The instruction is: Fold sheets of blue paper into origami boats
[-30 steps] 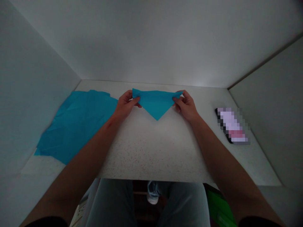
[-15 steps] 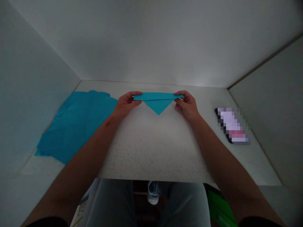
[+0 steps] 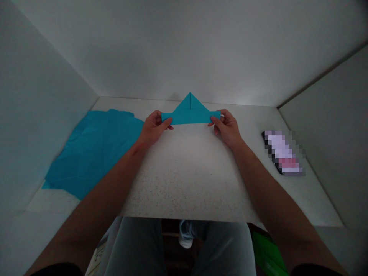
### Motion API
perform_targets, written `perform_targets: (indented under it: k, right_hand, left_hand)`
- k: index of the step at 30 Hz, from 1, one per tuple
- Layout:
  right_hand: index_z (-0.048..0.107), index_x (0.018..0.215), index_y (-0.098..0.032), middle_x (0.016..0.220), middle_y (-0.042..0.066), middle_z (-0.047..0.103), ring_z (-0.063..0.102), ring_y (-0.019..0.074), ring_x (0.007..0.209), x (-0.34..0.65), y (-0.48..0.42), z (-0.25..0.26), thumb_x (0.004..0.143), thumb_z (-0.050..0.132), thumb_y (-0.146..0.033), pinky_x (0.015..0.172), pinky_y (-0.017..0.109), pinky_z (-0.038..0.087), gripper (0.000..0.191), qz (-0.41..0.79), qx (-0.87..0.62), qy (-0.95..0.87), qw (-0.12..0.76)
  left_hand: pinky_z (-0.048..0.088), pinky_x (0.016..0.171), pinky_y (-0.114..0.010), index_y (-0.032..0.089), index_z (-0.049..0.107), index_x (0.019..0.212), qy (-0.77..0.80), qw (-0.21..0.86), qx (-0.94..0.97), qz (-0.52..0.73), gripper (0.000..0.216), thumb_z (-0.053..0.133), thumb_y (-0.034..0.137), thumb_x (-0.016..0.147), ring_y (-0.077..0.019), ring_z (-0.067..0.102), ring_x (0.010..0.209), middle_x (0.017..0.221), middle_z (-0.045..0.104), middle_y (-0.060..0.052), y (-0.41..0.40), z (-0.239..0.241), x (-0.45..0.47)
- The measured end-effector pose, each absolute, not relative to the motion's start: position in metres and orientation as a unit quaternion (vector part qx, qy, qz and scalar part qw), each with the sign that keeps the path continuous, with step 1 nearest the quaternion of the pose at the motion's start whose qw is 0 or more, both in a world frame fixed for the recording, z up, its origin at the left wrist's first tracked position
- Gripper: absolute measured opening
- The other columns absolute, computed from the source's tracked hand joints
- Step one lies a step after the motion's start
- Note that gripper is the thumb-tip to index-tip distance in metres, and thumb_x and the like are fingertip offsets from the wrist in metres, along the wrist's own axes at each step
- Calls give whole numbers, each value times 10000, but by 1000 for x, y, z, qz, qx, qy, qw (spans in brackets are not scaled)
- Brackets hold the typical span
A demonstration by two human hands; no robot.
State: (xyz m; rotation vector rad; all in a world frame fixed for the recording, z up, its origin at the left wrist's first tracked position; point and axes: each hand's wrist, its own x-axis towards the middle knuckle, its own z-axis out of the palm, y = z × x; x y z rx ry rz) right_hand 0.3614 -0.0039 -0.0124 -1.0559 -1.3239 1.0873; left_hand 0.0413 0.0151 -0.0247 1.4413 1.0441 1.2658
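A folded blue paper shape (image 3: 190, 112), a triangle above a flat band like a paper hat, is held upright over the white speckled table (image 3: 186, 176). My left hand (image 3: 152, 128) pinches the band's left end. My right hand (image 3: 227, 127) pinches its right end. The triangle's tip points up and away from me.
A stack of loose blue paper sheets (image 3: 92, 147) lies on the table at the left, against the left wall. A phone (image 3: 283, 153) lies at the right near the right wall. White walls enclose the table on three sides. My knees show below the front edge.
The folded paper has been flipped over: its triangle pointed down towards me a second ago and now points up. Both hands kept hold of its ends.
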Motion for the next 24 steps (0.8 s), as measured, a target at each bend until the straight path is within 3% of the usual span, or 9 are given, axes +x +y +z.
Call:
perform_targets:
  k: [6, 12, 17, 24]
  right_hand:
    - [604, 998, -309, 750, -57, 756, 493, 95, 427, 362, -2, -14, 779, 957, -738, 413, 252, 388, 598, 451, -447, -551, 542]
    - [680, 1006, -291, 829, -45, 747, 528, 84, 453, 364, -2, -18, 796, 975, -653, 428, 257, 429, 513, 447, -442, -542, 559]
    - [697, 1073, -293, 1020, -14, 800, 561, 84, 515, 364, -4, -17, 751, 1017, -594, 464, 268, 513, 545, 450, -442, -551, 546]
    - [698, 1037, -284, 1075, 5, 816, 543, 70, 505, 363, -5, -18, 762, 1003, -573, 438, 247, 486, 503, 436, -451, -558, 543]
  left_hand:
    - [580, 587, -224, 259, 549, 1012, 422, 456, 595, 510, 547, 934, 606, 837, -135, 750, 605, 712, 718, 59, 13, -22, 43]
    - [617, 618, -251, 224, 662, 978, 422, 445, 595, 519, 523, 976, 585, 766, -126, 730, 627, 803, 750, 11, 12, -17, 43]
    - [510, 538, -211, 217, 732, 985, 444, 434, 598, 507, 516, 1017, 540, 700, -118, 690, 609, 744, 742, 7, 10, -17, 43]
    - [446, 511, -211, 225, 781, 1040, 473, 395, 608, 500, 477, 980, 545, 748, -124, 662, 581, 676, 718, 9, 9, -17, 39]
